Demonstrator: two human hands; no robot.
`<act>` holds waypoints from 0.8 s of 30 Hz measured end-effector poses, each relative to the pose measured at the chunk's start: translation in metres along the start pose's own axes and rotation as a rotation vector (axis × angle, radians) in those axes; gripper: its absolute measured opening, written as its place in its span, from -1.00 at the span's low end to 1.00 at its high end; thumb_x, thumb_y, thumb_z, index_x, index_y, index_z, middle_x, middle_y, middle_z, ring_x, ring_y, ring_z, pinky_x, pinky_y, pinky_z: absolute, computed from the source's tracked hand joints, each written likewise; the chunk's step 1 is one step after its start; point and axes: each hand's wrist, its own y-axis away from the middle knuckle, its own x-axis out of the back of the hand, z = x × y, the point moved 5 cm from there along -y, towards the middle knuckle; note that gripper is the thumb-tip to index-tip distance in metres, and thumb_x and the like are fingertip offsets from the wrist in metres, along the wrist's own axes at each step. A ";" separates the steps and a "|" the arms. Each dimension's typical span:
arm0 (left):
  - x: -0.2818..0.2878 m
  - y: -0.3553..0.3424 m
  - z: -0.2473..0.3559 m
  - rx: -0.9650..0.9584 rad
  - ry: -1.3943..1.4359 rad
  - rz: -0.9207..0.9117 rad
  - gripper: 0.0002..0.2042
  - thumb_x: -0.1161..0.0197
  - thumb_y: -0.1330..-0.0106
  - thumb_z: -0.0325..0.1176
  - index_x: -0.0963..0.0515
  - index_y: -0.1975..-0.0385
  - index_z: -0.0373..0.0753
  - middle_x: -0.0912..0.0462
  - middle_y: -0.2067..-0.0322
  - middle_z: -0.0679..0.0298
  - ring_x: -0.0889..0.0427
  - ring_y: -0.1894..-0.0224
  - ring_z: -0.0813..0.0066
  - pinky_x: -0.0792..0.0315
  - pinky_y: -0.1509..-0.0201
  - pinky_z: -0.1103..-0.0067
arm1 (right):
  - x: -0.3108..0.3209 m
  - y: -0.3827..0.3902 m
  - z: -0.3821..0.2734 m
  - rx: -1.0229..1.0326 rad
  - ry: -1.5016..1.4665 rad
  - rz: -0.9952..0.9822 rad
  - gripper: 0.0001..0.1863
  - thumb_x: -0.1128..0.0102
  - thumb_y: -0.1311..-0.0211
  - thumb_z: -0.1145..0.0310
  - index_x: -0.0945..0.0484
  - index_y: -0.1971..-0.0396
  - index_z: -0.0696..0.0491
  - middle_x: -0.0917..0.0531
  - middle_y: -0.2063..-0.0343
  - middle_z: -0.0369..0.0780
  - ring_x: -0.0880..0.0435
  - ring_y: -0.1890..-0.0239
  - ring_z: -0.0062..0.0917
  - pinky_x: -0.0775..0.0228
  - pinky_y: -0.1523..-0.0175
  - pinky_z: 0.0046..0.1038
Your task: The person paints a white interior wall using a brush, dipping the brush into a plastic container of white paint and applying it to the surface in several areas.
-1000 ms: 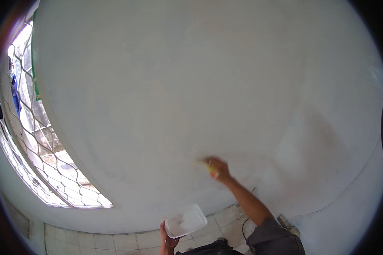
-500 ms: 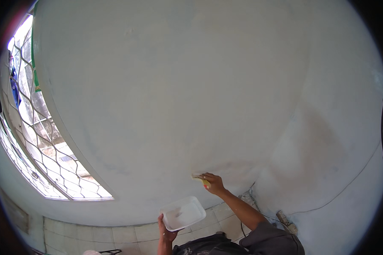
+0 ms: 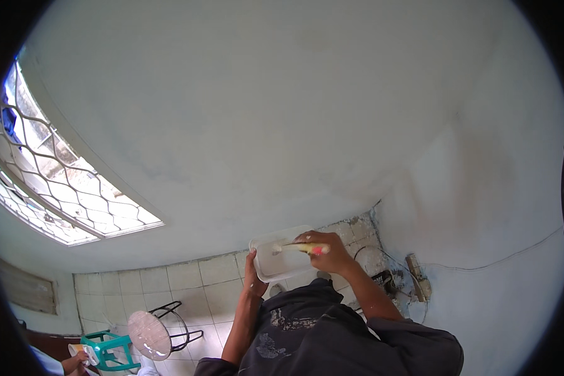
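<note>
My left hand grips the left edge of a shallow white plastic tray, held in front of my body. Inside the tray, whitish paint or filler cannot be told apart from the plastic. A paintbrush with a pale yellow handle and a red patch near its end is in my right hand. My fingers close round it from above, and its bristle end points left, over or in the tray; contact cannot be made out. Behind the tray rises a pale, patchy wall.
A barred window is at the left. Lower left are a round stool, a green plastic stool and another person's hand with a white container. A cable runs along the right wall near a block at the corner.
My right hand has brought the brush from the wall down to the tray. The view has tipped downward, bringing the stools and the other person's hand into sight.
</note>
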 end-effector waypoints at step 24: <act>-0.011 0.001 0.000 0.046 0.056 -0.001 -0.34 0.09 -0.23 0.14 -0.22 -0.21 -0.21 -0.37 -0.12 0.13 -0.36 -0.15 0.22 -0.26 -0.19 0.29 | -0.010 0.050 0.023 -0.549 -1.535 0.429 -0.74 -0.14 -0.08 0.61 -0.47 0.17 0.18 -0.59 0.24 -0.19 -0.60 0.19 -0.50 -0.49 0.09 -0.46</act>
